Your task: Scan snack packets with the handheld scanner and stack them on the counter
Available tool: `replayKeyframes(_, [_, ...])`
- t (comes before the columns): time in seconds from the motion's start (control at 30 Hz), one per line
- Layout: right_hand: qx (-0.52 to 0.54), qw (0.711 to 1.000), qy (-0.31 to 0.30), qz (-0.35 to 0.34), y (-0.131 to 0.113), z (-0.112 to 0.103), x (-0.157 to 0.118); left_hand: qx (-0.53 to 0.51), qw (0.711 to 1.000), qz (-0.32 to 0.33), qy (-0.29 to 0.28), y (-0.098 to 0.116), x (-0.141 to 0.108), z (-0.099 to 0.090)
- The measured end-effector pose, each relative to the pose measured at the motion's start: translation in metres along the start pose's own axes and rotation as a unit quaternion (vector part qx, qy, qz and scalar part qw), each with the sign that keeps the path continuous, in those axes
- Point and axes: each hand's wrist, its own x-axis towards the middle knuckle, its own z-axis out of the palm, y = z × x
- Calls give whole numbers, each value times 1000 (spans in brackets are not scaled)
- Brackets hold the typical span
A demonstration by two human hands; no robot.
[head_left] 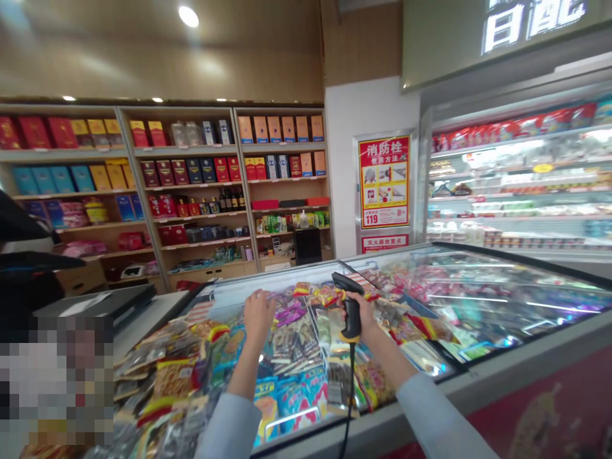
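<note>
Over the chest freezer (526,338): snack packets (296,344) heaped in bright rows.
Left hand (259,315): grip open, fingers spread just over the packets — contact hard to tell.
Right hand (363,315): grip closed around a black-and-yellow handheld barcode scanner (352,312), its black cable (351,395) hanging down past the freezer's front edge.

A sliding glass lid (497,299) on the grey-rimmed chest freezer (430,389) is blocking the right side, leaving open space above the colourful foil snack packets (296,338) around the left hand (259,315), while a thin black scanner cable (350,389) is hanging across the freezer's near rim.
</note>
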Motion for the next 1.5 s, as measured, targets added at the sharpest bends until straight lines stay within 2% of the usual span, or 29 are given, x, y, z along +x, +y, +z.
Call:
replayKeyframes(0.17, [20, 997, 69, -12, -23, -62, 3, -53, 989, 24, -133, 61, 7, 49])
replayKeyframes(0.27, [26, 996, 85, -20, -24, -89, 10, -72, 977, 36, -195, 88, 13, 78])
replayKeyframes(0.37, [50, 995, 85, -10, -18, -109, 18, -75, 969, 49, -230, 107, 22, 106])
replayKeyframes(0.5, [70, 993, 91, -1, -8, -122, 26, -79, 962, 60, -254, 122, 36, 138])
replayKeyframes(0.63, [77, 992, 96, 14, -6, -121, 26, -81, 959, 72, -262, 129, 45, 164])
replayKeyframes(0.77, [78, 991, 109, 30, -6, -118, 24, -47, 953, 46, -295, 134, 42, 184])
replayKeyframes(0.83, [82, 990, 107, 31, -5, -118, 24, -37, 951, 38, -303, 136, 37, 188])
replayKeyframes(0.93, [83, 991, 106, 25, -6, -119, 25, -22, 953, 46, -298, 139, 32, 183])
replayKeyframes(1.2, [73, 994, 77, 4, -15, -119, 20, -42, 946, 59, -315, 137, 27, 148])
replayKeyframes(1.27, [70, 995, 70, -1, -18, -117, 16, -89, 949, 35, -301, 130, 22, 140])
replayKeyframes(1.3, [66, 996, 64, -1, -20, -116, 13, -151, 946, 1, -288, 127, 19, 137])
replayKeyframes(1.33, [61, 997, 56, 0, -23, -115, 10, -240, 930, -44, -273, 123, 16, 134])
replayKeyframes(1.37, [55, 997, 48, 4, -25, -114, 8, -349, 896, -96, -256, 119, 13, 130])
replayKeyframes(1.43, [39, 999, 33, 17, -32, -110, 3, -556, 780, -181, -220, 112, 10, 122])
replayKeyframes(1.5, [22, 999, 26, 26, -38, -105, -1, -679, 676, -212, -193, 106, 9, 112])
